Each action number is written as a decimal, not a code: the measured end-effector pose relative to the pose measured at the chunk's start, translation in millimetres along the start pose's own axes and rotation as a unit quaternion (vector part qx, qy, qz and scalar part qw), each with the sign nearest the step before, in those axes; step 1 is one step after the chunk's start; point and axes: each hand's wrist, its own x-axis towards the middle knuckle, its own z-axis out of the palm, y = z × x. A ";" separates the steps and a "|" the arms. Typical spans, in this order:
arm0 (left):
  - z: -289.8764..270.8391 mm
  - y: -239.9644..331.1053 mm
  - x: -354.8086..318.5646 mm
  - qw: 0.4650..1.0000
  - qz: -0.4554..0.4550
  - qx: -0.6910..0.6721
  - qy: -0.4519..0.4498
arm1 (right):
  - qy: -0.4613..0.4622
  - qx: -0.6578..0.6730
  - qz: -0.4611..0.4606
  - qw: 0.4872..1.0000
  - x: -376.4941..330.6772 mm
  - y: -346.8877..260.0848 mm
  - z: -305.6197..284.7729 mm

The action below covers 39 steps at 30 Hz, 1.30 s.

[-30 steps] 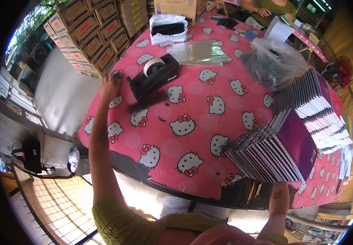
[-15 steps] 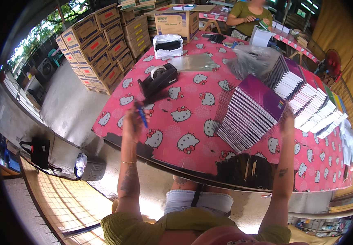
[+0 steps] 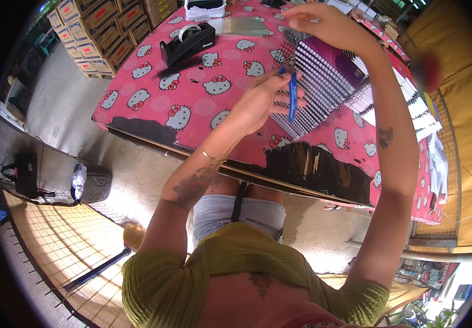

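In my left hand (image 3: 266,101) is a blue-handled tool like small pliers (image 3: 293,97), its handle lying across the curled fingers; its jaws cannot be made out. The hand is over the near left side of a fanned stack of purple-covered spiral notebooks (image 3: 331,65), whose black bound edges form rows. My right hand (image 3: 323,24) reaches past the stack's far end, palm down. Its fingers stretch leftward, apart, with nothing visible in them. Black coil ends stick out along the stack's left side.
A black tape dispenser (image 3: 188,44) stands on the pink patterned tablecloth (image 3: 176,117), with clear plastic sheets (image 3: 239,25) behind it. More notebooks (image 3: 416,117) lie at the right. Stacked cartons (image 3: 99,35) stand at the far left. The table's front edge has torn, dark patches (image 3: 318,167).
My left hand has swung right with the blue-handled tool, from open tablecloth to the notebooks. My right hand has gone from the stack's right side to its far end. The view has shifted downward.
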 end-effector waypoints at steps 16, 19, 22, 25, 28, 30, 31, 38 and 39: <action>-37.6 -4.4 12.3 0.988 0.083 -0.129 0.028 | -0.102 -0.054 0.070 0.991 34.0 24.7 21.1; -40.9 -3.6 16.2 0.992 0.094 -0.083 0.008 | -0.087 -0.017 0.050 0.995 33.6 31.8 21.6; -41.5 -3.7 18.3 0.993 0.107 -0.038 0.010 | -0.109 0.009 0.031 0.993 33.5 28.0 21.4; -30.1 -0.5 12.8 0.997 0.065 -0.048 0.006 | -0.124 0.005 0.034 0.992 31.8 24.7 22.1; -17.3 10.1 9.2 0.996 -0.008 -0.081 -0.028 | -0.101 0.023 0.026 0.994 27.1 35.5 25.2; -15.4 16.4 10.1 0.997 -0.027 -0.046 -0.064 | -0.093 0.039 0.032 0.994 26.6 35.8 23.3; -16.0 17.0 12.4 0.998 -0.020 -0.020 -0.061 | -0.100 0.048 0.040 0.993 26.6 36.1 21.8; -17.4 16.5 34.3 0.999 -0.033 0.040 -0.015 | -0.076 0.128 0.046 0.988 20.3 41.2 26.2; -17.9 16.4 35.9 0.999 -0.033 0.038 -0.016 | -0.080 0.135 0.045 0.987 20.5 41.4 26.9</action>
